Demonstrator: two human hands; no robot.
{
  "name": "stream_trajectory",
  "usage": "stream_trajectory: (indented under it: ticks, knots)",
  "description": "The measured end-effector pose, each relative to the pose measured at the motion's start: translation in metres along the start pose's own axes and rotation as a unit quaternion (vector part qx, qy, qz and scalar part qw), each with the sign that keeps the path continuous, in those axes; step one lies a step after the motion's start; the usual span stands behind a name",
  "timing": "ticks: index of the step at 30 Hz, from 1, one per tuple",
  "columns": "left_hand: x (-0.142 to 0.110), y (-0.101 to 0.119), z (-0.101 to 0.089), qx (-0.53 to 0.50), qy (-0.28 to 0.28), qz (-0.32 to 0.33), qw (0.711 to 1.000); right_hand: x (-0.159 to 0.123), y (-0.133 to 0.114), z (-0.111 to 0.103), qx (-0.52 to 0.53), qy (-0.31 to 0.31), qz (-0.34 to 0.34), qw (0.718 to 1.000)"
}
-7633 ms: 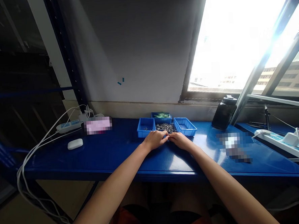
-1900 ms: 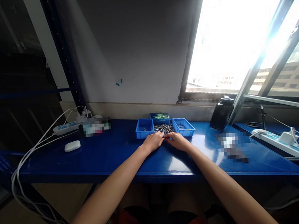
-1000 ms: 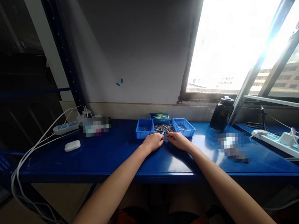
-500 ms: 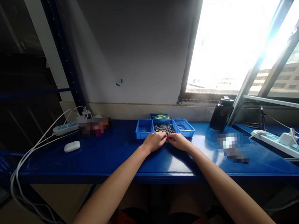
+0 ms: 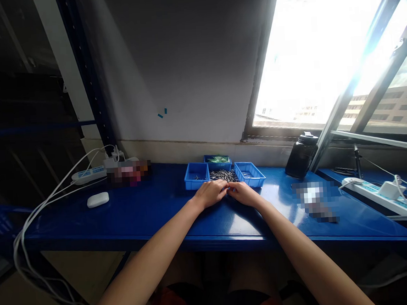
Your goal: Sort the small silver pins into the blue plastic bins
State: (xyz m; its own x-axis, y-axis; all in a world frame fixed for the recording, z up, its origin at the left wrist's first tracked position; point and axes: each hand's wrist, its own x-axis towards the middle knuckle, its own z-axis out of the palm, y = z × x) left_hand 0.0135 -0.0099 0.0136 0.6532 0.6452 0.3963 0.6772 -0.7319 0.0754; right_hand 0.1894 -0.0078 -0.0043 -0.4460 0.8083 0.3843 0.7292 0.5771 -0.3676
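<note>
My left hand and my right hand meet with fingertips close together at the near edge of a heap of small, thin metal pieces, which look like screws or pins. Both hands have their fingers curled in and pressed together; anything between them is too small or hidden to make out. Left of the heap stands a blue bin with a few small pieces inside. A second blue bin, to the right, also holds a few thin pieces. Behind the heap, a third blue bin contains green-looking packaging.
On the blue table, a white case lies at the left, near a power strip with cables. A black bottle stands at the right, before another power strip. Two blurred patches hide items.
My fingertips have shifted very slightly, still held together at the heap's near edge. The bins and the other things on the table stay where they were.
</note>
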Motion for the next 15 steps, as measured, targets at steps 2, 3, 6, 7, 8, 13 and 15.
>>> stream_trajectory:
  ticks: [2, 3, 6, 7, 8, 13, 15]
  knots:
    - [-0.0001, 0.0010, -0.0009, 0.001, -0.001, -0.001, 1.000, 0.0000, -0.0006, -0.0004, 0.004, 0.001, -0.007, 1.000]
    - [-0.0002, 0.0014, -0.0014, 0.001, -0.002, -0.004, 1.000, -0.0001, -0.0007, -0.0004, 0.005, 0.002, -0.007, 1.000]
    - [-0.0001, 0.0017, -0.0020, 0.000, -0.003, -0.015, 1.000, -0.0003, -0.0002, 0.0003, 0.006, 0.004, 0.002, 1.000]
    - [-0.0001, 0.0015, -0.0018, -0.001, -0.001, -0.016, 1.000, -0.0003, 0.0002, 0.0008, 0.006, 0.005, 0.004, 1.000]
    - [0.0000, 0.0012, -0.0015, -0.001, 0.001, -0.016, 1.000, -0.0003, 0.0007, 0.0012, 0.006, 0.006, 0.005, 1.000]
    - [0.0003, -0.0001, -0.0003, 0.004, 0.007, -0.026, 1.000, 0.0000, 0.0021, 0.0022, 0.004, 0.006, 0.005, 1.000]
    - [0.0002, 0.0005, -0.0009, 0.010, 0.003, -0.033, 0.999, -0.0001, 0.0020, 0.0019, 0.003, 0.007, 0.004, 1.000]
